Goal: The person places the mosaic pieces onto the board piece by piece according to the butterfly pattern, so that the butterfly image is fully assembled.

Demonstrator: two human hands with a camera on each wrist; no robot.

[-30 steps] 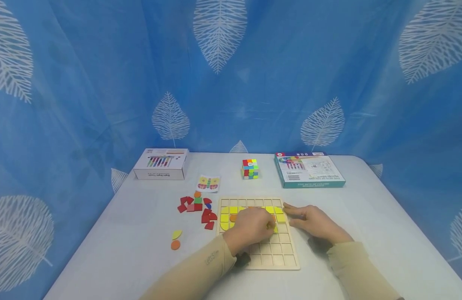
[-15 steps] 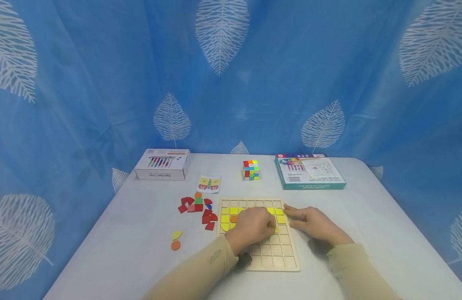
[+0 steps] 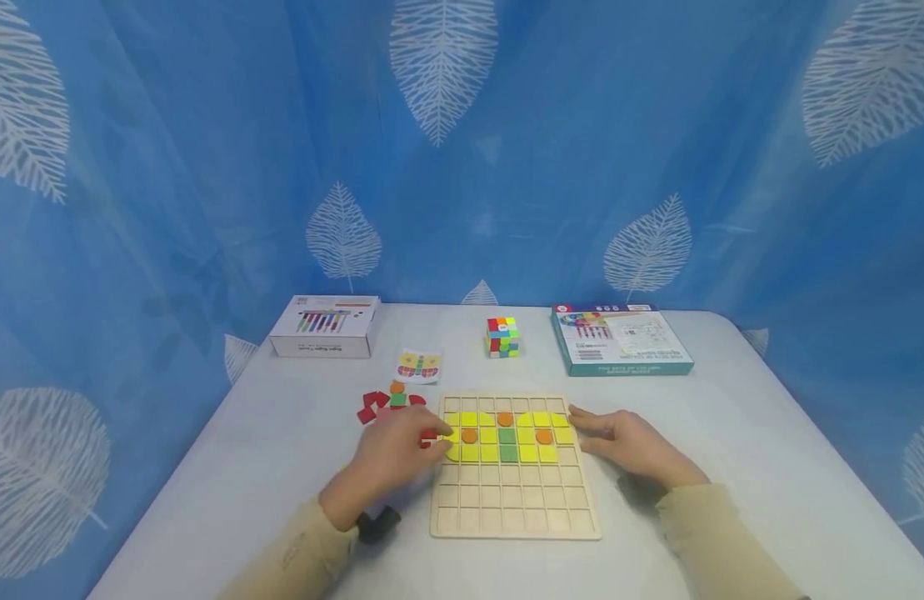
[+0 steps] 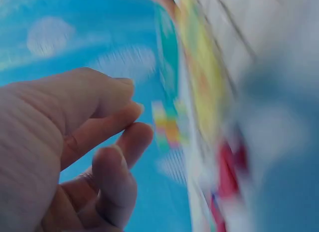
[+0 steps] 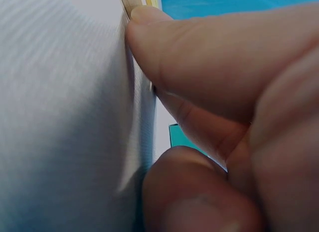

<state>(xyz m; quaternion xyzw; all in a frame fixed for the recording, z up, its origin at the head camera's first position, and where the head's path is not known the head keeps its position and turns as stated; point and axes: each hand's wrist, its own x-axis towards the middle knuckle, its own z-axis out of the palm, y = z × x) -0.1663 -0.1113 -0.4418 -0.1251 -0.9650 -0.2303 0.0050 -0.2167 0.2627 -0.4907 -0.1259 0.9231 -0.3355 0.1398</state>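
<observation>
My left hand (image 3: 390, 450) is just left of the pegless wooden grid board (image 3: 499, 522), above the red pieces. In the left wrist view its fingers (image 4: 107, 97) are loosely bent with nothing showing between them. My right hand (image 3: 637, 446) stays at the board's right side, fingertips against the edge; in the right wrist view the thumb (image 5: 199, 62) meets the board's rim. Yellow squares and rounded pieces (image 3: 469, 453) fill cells on both sides of two green squares (image 3: 508, 453). Orange discs (image 3: 505, 419) sit among them.
A picture card (image 3: 418, 367) lies behind loose red pieces (image 3: 369, 406), a green square (image 3: 397, 400) and an orange disc (image 3: 397, 387). Farther back are a white box (image 3: 322, 327), a puzzle cube (image 3: 502, 337) and a teal-edged box (image 3: 622, 342).
My left hand has moved left off the board, uncovering the green, yellow and orange pieces. It now hides the yellow piece and disc at left. My right hand has stayed put.
</observation>
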